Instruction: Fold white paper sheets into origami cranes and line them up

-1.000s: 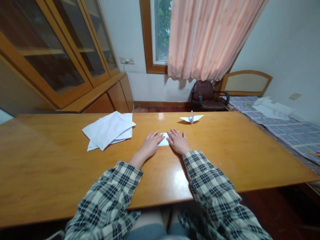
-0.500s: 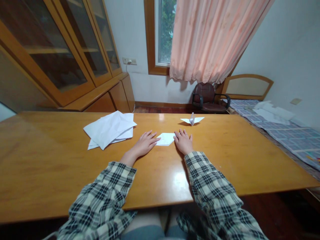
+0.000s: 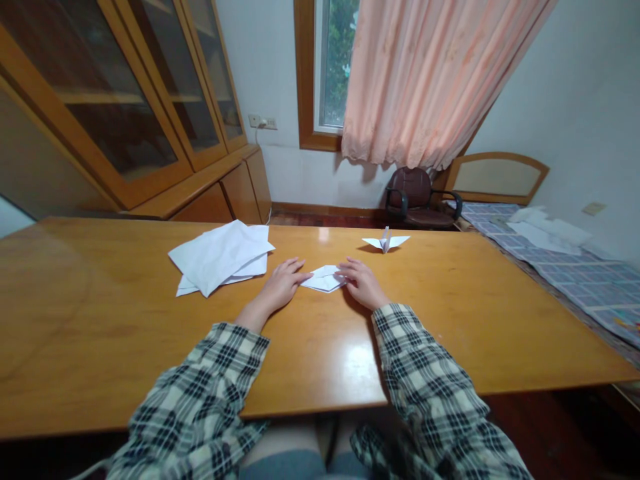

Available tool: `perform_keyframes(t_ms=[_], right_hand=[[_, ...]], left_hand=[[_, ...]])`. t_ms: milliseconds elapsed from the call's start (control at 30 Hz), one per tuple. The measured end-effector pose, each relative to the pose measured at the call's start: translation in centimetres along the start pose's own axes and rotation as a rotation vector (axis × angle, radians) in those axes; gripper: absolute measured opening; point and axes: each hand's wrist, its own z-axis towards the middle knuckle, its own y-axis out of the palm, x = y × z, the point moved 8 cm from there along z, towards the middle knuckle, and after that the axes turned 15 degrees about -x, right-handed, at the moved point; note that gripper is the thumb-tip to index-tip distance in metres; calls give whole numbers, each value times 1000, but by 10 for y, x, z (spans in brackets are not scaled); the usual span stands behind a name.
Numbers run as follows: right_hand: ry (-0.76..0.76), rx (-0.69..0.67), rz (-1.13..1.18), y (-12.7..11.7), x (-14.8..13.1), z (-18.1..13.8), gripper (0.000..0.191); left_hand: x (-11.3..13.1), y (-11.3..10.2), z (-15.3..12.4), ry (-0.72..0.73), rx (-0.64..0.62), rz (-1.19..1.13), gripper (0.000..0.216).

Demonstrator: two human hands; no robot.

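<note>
The cabinet [image 3: 187, 160] occupies the upper left of the frame; its glazed doors are shut, a shelf [image 3: 100, 98] shows behind the glass, and the dark interior prevents identification of further contents. The folded paper [image 3: 324, 280] lies on the counter [image 3: 310, 373] at the centre of the frame, its long axis running across the picture and its left end tapering to a point. The left hand [image 3: 281, 288] presents an open grip: the fingers are extended, and one digit touches the pointed left end of the folded paper from above, without enclosing it. The right hand [image 3: 365, 285] is set at the opposite end, its fingers slightly bent and in contact with the right part of the paper; whether this grip pinches the paper or only rests upon it cannot be told. Both hands are palm down, close to the counter surface. The forearms, in plaid sleeves [image 3: 195, 380], enter from the lower left and lower right of the frame and converge toward the centre. A stack of white sheets [image 3: 225, 255] lies left of centre, near the left hand. A paper crane [image 3: 385, 242] stands upper right of the right hand, wings spread.
</note>
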Motion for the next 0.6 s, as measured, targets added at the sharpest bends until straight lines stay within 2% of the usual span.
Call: perform_keyframes(t_ms=[67,167,300,467,600], right_hand=[[-60,-23,0,-1,-8,0,31],[-28,-62,-6,0,-11,-1,22],[52,-132,20,5,-6,-2,25],[51,-131,52,5,-3,0,24],[52,-122,56,4,-2,0,20]], left_hand=[[1,-3,0,4,10,-3,39],[6,-6,0,29,25,1,39],[14,-5,3,93,51,-35,39],[35,2,6,214,49,-104,39],[49,7,8,243,27,-172,31]])
